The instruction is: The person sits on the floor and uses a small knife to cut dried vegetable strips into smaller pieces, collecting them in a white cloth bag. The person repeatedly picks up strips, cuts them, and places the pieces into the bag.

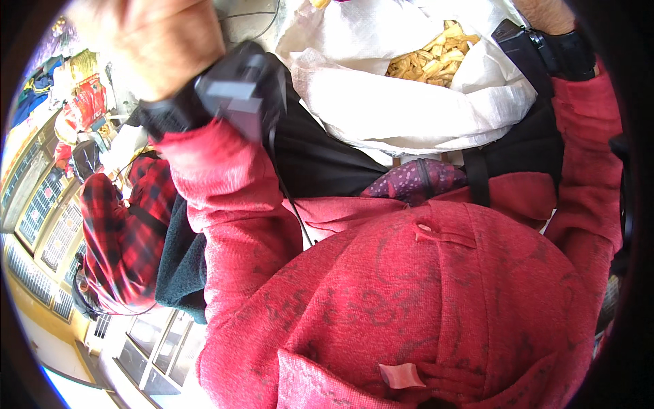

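From my end I see a white woven sack (pixel 415 116) at the wearer's lap, between the dark-trousered legs (pixel 317 160), its mouth open and its near edge folded outward in a thick roll. Inside lie pale yellow-brown pieces (pixel 436 58), loose and piled up; that much, I judge, is already gathered. How deep the pile goes I can't tell, since the folds hide the rest of it.

My left hand (pixel 160 44) is blurred at the upper left, well apart from the pieces, and the top edge cuts it off. I can't tell whether its fingers are clenched, released or grasping something. My right hand (pixel 548 13) shows only as a sliver at the top right corner, beside the sack; its fingers are out of sight, so I can't tell their state either.

With the sack open and untied, I take the work as unfinished, somewhere in the middle. I see no closing done, and I can't count what is left, because whatever lies beyond the top edge is hidden from me. To the left, another person in a checked garment (pixel 116 235) sits nearby.
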Demonstrator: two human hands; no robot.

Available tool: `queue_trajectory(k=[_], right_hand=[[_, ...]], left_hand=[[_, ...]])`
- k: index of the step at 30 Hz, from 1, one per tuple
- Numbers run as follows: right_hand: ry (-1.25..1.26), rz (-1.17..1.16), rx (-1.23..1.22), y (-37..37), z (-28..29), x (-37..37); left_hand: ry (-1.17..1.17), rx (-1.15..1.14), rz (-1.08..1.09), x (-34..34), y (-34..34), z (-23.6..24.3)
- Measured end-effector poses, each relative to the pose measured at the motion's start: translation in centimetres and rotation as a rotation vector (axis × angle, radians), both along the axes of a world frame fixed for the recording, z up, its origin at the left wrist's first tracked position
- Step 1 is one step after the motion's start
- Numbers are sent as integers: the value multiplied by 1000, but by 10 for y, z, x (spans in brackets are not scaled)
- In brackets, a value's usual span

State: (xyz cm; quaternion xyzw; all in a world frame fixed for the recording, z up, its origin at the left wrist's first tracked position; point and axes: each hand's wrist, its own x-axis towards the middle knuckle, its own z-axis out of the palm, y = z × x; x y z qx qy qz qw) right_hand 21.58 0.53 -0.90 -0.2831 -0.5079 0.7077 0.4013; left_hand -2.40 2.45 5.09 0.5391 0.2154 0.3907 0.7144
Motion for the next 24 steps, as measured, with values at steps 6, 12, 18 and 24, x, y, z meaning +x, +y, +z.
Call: queue_trajectory(k=[6,12,18,24], right_hand=[[-295,-151,181,10,-9,7],[-232,-102,81,10,-13,1],[-292,-60,93,6,-5,4],[-299,-34,-2,-1,-11,-2]], left_hand=[[389,266,190,35,-9,-28],[414,194,344,49,-14,-34],[664,479,441,51,-24,-35],[1020,788,410,53,-27,-32]])
